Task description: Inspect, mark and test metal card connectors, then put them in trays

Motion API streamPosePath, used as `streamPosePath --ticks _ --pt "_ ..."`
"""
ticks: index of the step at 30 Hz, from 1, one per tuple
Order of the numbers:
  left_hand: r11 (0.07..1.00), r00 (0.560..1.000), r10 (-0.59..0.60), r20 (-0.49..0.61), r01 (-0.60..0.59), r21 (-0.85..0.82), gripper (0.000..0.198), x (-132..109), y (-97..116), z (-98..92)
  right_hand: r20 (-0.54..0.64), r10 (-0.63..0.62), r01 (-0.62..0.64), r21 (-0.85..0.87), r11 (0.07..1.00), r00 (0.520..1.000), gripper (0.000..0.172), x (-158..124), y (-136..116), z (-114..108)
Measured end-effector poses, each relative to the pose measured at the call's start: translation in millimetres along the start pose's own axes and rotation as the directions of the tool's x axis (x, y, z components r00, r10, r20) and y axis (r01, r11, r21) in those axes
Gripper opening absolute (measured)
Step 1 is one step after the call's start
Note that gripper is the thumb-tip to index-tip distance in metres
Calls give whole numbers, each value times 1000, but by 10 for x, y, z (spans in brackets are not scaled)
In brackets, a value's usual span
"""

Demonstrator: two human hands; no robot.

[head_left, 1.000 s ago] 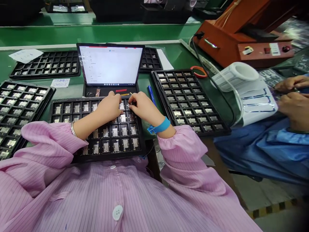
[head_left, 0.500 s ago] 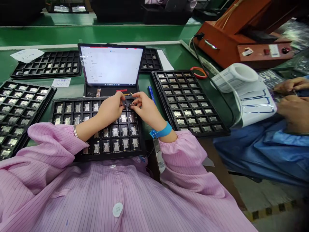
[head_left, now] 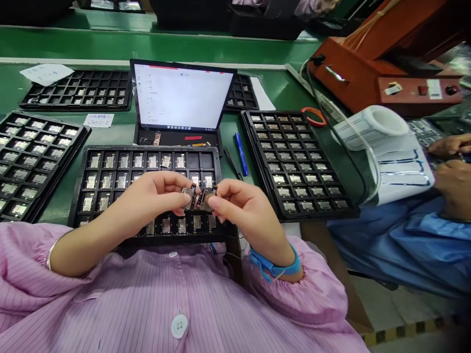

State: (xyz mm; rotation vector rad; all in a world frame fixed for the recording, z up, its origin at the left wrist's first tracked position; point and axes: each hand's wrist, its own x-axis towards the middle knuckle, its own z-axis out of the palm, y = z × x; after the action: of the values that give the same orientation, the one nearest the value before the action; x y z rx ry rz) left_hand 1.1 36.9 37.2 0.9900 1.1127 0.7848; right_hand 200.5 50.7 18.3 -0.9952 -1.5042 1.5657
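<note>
Between thumb and fingers, my left hand (head_left: 162, 196) pinches a small circuit board (head_left: 189, 193) with metal parts on it. My right hand (head_left: 241, 203) grips a second small circuit board (head_left: 208, 198) close beside the first. Both boards are held above a black compartment tray (head_left: 79, 196) filled with rows of similar boards. Two compartments (head_left: 200, 161) at the tray's back right hold nothing. One board (head_left: 166, 161) in the back row sits at a slant.
A laptop (head_left: 180, 98) stands behind the tray. Other board trays are at left (head_left: 37, 162) and right (head_left: 298, 166). A blue pen (head_left: 241, 154) and tweezers (head_left: 232, 164) lie between. Further right are a label roll (head_left: 382, 127), an orange machine (head_left: 405, 93) and a co-worker's hands (head_left: 454, 162).
Both hands have come back from the tray's far right corner toward my body, each lifting a small circuit board. Two compartments there now show bare, and the tweezers have come into sight.
</note>
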Motion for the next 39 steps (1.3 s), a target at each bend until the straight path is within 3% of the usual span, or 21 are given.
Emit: streamPosePath --ticks 4,11,15,19,31,39 --pt "996 999 -43 18 44 -81 16 -117 -90 -15 63 44 -47 43 998 997 27 -70 30 121" --pt "985 997 -70 -19 66 -159 21 -301 -223 3 42 69 -69 3 998 997 30 -166 115 287" --pt "982 993 -85 -77 71 -174 22 -343 -274 -6 69 34 -40 80 996 997 27 -206 194 345" --pt "981 991 -116 -66 104 -165 23 -349 -306 -37 79 15 -25 122 992 997 23 -251 241 372" --pt "990 1000 -29 1 28 -136 22 -414 -379 -127 -8 30 -30 26 999 1000 21 -222 237 399" --pt "984 998 -61 -30 55 -169 24 -398 -356 -116 -53 31 -35 -72 997 998 20 -236 236 403"
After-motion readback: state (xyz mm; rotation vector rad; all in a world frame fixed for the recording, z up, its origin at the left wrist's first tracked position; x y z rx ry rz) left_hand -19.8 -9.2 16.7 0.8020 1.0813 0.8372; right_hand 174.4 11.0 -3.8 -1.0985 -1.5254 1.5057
